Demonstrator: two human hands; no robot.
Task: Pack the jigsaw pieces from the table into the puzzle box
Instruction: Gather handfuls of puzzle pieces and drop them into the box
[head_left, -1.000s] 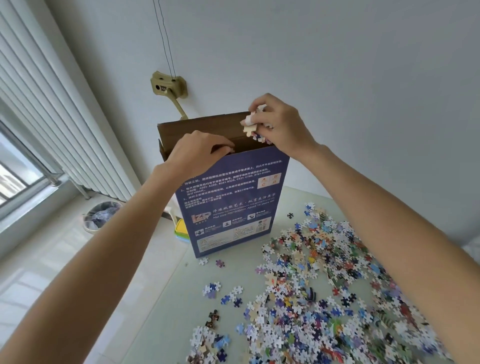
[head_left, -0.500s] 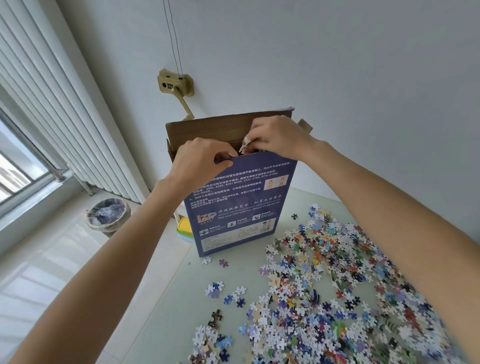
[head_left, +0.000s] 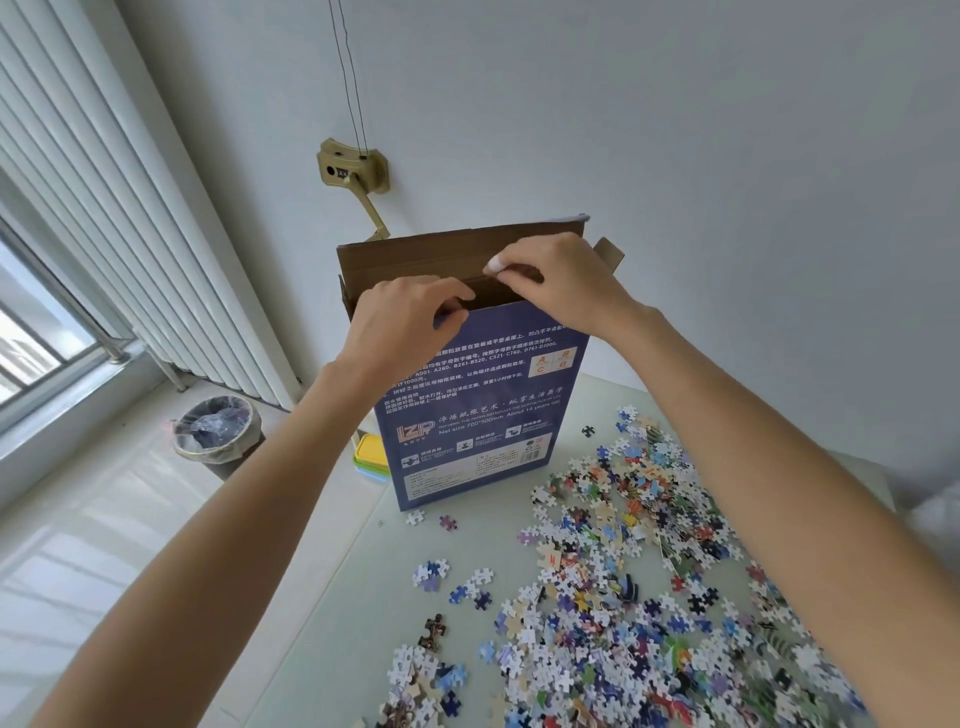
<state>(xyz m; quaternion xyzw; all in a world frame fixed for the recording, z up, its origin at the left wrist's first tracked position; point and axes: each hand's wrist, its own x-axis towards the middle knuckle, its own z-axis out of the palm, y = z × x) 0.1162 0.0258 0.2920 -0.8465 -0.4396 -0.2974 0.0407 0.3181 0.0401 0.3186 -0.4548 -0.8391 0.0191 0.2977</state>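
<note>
A: Report the largest items first.

B: The pale green surface (head_left: 332, 613) fills the lower frame. The blue puzzle box (head_left: 478, 415) stands upright on it at 12 o'clock, top open, brown cardboard flap raised behind the opening.

A: Location of the jigsaw pieces?

B: The jigsaw pieces (head_left: 623, 597) lie scattered on the surface from 3 o'clock to 6 o'clock, near the box base. Two loose pieces lie just beside the box's lower edge.

A: State of the left hand?

B: The left hand (head_left: 400, 322) sits at the box's top left corner, fingers curled over and clamped on the front panel's upper edge.

A: And the right hand?

B: The right hand (head_left: 556, 280) is at the box opening, at 1 o'clock from the left hand. Thumb and fingers are drawn together above the opening. Whether they pinch a piece, I cannot tell.

A: Smaller items off the surface?

B: A waste bin (head_left: 218, 431) with a liner stands on the floor at 9 o'clock. A brass-coloured wall fitting (head_left: 353, 166) is mounted above the box.
</note>
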